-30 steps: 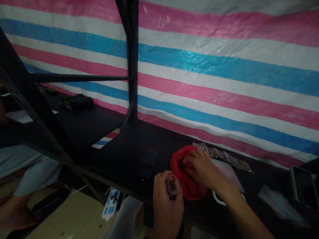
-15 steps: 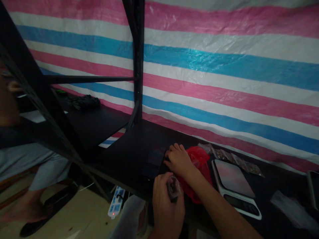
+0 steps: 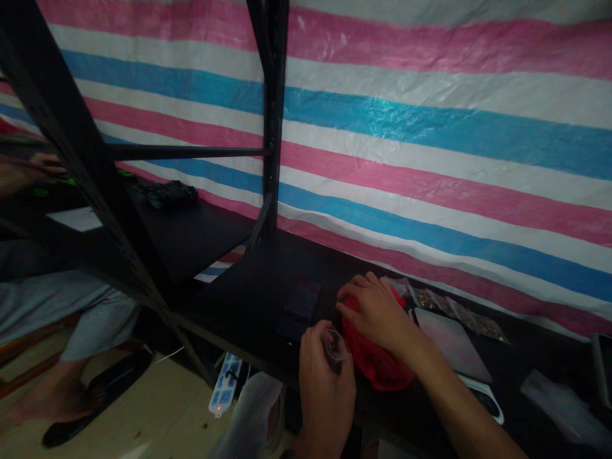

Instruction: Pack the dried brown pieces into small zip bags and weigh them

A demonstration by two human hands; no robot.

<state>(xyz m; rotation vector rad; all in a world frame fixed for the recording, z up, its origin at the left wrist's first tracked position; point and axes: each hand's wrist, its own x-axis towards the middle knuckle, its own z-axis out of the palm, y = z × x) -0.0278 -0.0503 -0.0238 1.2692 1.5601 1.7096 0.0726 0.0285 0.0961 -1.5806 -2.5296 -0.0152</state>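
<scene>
My left hand (image 3: 325,382) is closed around a small clear plastic bag (image 3: 337,347), its mouth facing up. Something dark lies inside it, too dim to name. Just beyond, my right hand (image 3: 375,312) hangs over a red plastic bag (image 3: 382,370), fingers bent and apart, with nothing visible in them. Whether its fingertips touch the red plastic I cannot tell. To the right of the red bag is a flat kitchen scale (image 3: 454,344), partly covered by my right forearm. A dark phone-like slab (image 3: 301,303) lies left of my hands.
Several small zip bags with brownish bits (image 3: 447,303) lie along the back edge. A clear plastic bag (image 3: 559,401) lies at right. A black shelf post (image 3: 275,127) rises by the striped sheet (image 3: 430,146). On the left, another person's hand (image 3: 45,166) shows.
My right hand has moved right, from beside the dark slab to above the red bag. My left hand keeps hold of the small clear bag. The view has shifted slightly.
</scene>
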